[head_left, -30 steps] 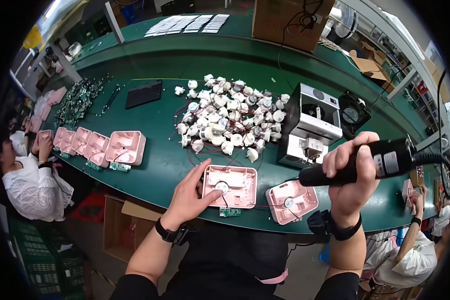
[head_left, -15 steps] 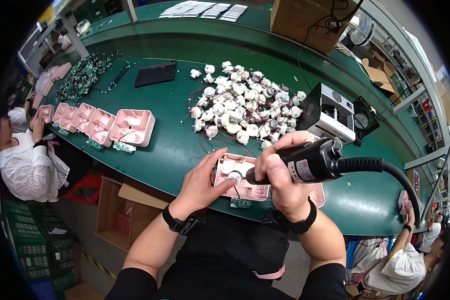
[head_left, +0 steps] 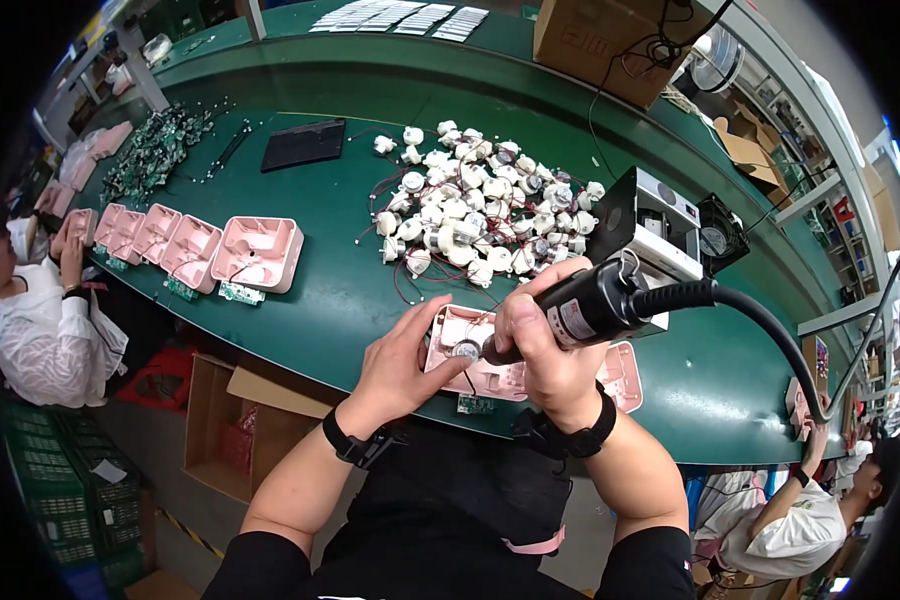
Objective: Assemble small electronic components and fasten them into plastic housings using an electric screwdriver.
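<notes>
Right hand (head_left: 545, 340) clenched round the black electric screwdriver (head_left: 595, 300), tip down on the pink housing (head_left: 470, 360); left hand (head_left: 405, 355) flat, fingers steadying its near edge. If the tilted bit skates, it could gouge the plastic or nick those fingers.

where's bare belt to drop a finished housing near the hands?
Bare green belt lies between the row of pink housings and the housing under the left hand. Another bare strip sits right of the second housing. The white motor pile is crowded.
</notes>
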The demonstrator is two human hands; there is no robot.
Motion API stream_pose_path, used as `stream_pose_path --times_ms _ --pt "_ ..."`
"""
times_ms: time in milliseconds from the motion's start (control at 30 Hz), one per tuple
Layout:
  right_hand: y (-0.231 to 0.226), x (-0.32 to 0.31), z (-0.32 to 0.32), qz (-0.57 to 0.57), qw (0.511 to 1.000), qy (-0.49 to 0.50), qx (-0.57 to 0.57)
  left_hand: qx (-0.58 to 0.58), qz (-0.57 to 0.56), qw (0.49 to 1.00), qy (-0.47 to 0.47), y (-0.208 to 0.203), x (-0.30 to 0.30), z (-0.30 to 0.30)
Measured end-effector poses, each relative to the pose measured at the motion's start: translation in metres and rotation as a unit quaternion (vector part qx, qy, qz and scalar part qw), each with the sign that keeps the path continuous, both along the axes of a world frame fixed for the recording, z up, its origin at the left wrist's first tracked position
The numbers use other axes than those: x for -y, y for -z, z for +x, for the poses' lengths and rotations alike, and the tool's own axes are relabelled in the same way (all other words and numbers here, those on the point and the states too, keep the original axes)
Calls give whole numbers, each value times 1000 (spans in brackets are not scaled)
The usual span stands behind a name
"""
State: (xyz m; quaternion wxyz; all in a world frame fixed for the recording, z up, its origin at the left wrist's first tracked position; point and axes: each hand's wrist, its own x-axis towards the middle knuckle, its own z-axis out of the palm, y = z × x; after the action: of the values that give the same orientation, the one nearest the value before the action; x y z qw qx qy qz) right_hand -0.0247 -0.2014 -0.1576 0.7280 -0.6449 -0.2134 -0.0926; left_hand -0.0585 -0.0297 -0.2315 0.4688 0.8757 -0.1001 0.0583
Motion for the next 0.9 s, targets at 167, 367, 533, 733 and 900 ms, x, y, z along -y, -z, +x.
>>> stream_pose_path --times_ms 167,367,533,733,900 --pt "-26 8 -17 50 998 25 -28 -56 2 998 10 -2 -1 -1" --pt "-63 56 -43 151 988 -26 1 0 -65 998 -22 -14 -48 -18" --pt "-86 167 -108 93 996 4 -10 -107 -11 993 -51 -30 -114 -81" --pt "-82 210 -176 11 990 69 -123 -368 37 928 -37 5 -118 -250" --pt "-83 215 -195 -11 991 81 -102 -284 -36 956 -68 44 -91 -300"
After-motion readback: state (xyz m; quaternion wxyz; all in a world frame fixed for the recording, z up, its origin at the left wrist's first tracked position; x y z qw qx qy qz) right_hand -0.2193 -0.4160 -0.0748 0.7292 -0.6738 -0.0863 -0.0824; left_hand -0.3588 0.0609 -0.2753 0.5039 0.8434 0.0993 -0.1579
